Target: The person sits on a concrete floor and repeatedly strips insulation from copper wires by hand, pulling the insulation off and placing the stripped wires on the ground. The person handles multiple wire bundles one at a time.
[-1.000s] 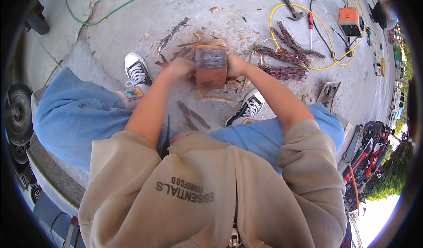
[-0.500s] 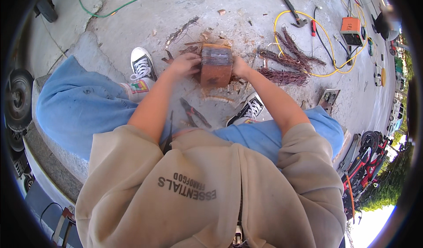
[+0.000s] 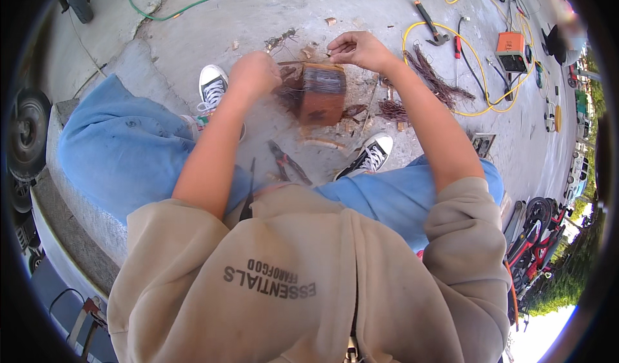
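Observation:
A rusty-brown block wound with dark wire (image 3: 322,105) stands on the concrete between my feet. My left hand (image 3: 256,73) is closed just off its upper-left side, beside loose dark strips and wire; what its fingers grip is hidden. My right hand (image 3: 358,50) is above the block's top right, fingertips curled together near a thin dark strand too small to make out. Red-and-black pliers (image 3: 290,166) lie below the block. Tangled reddish wire bundles (image 3: 438,79) lie to the right, and another small tangle (image 3: 277,40) lies behind the block.
A hammer (image 3: 432,28), red screwdriver (image 3: 457,47), looped yellow cable (image 3: 487,102) and orange machine (image 3: 510,46) are at right. A green hose (image 3: 193,2) crosses behind. A tyre (image 3: 29,131) is at far left, bikes (image 3: 535,234) at lower right.
My right hand has left the block's right side and risen above its top. My left hand has moved up along the left side. The block appears slightly further right.

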`<state>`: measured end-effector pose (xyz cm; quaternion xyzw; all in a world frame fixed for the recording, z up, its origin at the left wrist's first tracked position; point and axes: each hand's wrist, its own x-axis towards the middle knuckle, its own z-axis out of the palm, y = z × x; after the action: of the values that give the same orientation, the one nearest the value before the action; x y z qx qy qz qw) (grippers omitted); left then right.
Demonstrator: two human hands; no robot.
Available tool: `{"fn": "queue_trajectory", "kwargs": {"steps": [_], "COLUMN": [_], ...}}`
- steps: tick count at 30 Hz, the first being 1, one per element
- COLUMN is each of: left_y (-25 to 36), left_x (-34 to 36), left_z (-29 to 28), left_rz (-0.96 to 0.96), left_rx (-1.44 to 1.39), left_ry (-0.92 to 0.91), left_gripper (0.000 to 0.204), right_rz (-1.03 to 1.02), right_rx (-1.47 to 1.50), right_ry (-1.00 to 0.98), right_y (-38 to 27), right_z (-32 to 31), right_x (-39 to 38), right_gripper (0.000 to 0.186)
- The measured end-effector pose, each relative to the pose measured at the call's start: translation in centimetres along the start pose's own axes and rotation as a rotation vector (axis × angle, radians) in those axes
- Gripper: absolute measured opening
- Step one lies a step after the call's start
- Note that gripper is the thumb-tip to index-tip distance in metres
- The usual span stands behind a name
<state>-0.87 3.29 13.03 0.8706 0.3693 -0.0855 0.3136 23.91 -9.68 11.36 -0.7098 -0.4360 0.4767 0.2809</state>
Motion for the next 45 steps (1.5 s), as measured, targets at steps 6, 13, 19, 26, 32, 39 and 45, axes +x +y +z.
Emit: {"fn": "queue_trajectory", "kwargs": {"steps": [6, 13, 19, 26, 32, 39, 45], "left_y": [5.0, 7.0, 4.7, -0.1, 0.3, -2.0, -0.4], "left_x": [-5.8, -4.8, -0.8, 2.4, 2.1, 3.5, 2.7], "left_z": [-5.3, -3.5, 3.5, 10.5, 10.9, 14.2, 11.8], "left_rz": [0.216, 0.333, 0.014, -0.498, -0.502, -0.498, -0.402], "left_rx": [-0.069, -0.617, -0.927, -1.261, -1.427, -1.399, -1.333], "left_ry": [0.227, 0.122, -0.091, -0.259, -0.281, -0.416, -0.59], "left_gripper": [0.01, 0.021, 0.035, 0.031, 0.035, 0.032, 0.037], "right_rz": [-0.507, -0.11, -0.033, 0.206, 0.362, 0.178, 0.107], "right_rx": [-0.215, -0.183, -0.554, -0.64, -0.779, -0.859, -0.863], "right_ry": [0.008, 0.072, 0.181, 0.004, -0.227, -0.342, -0.203], "right_y": [-6.3, -5.1, 4.2, 11.6, 13.7, 10.6, 10.5], "right_z": [7.6, 5.6, 0.6, 4.0, 4.2, 4.9, 6.8], "right_x": [-3.9, -6.0, -8.1, -7.1, -6.2, -4.1, -1.6], "right_gripper": [0.075, 0.06, 0.055, 0.064, 0.057, 0.048, 0.033]}}
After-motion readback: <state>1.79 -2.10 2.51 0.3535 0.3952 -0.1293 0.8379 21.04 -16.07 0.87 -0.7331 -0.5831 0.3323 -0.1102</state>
